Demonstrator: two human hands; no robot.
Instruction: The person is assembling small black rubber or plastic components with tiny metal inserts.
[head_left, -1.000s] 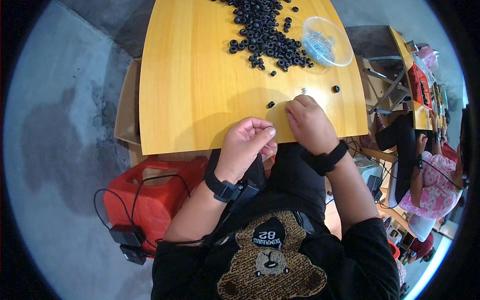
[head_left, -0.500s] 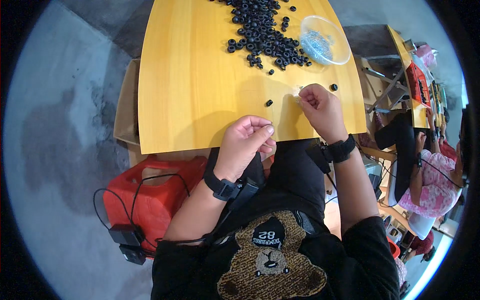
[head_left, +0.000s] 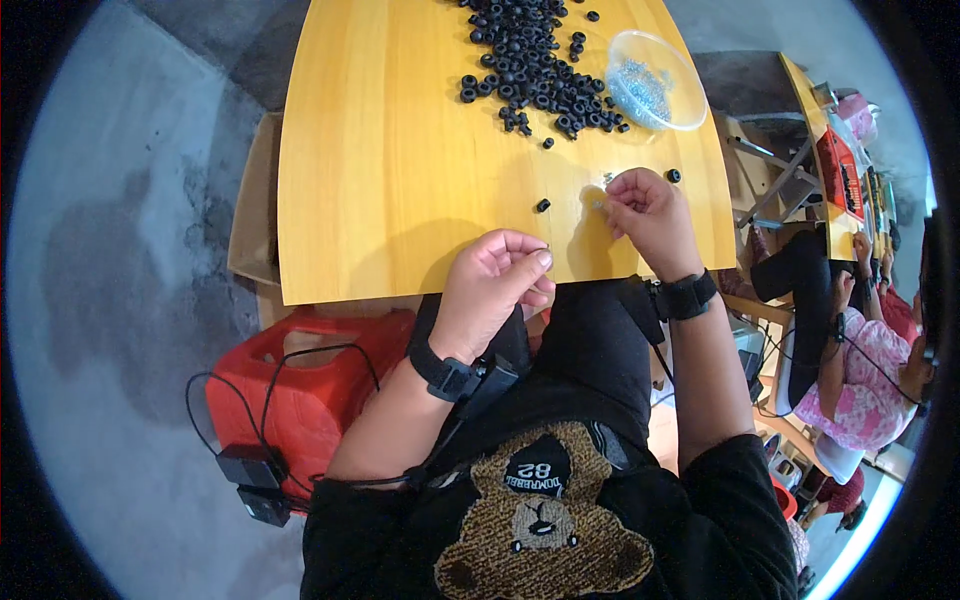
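Hands: my right hand [head_left: 645, 210] has shifted farther right, fingers pinching a tiny metal piece; my left hand [head_left: 497, 275] stays pinched at the near tabletop [head_left: 400, 150] edge. One loose black ring [head_left: 542, 205] lies between them.

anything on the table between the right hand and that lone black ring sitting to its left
Nothing visible does. The right hand is over the table near its front edge, and the lone black ring lies just to its left with only bare yellow wood between them. The heap of black rings and the clear bowl sit farther back.
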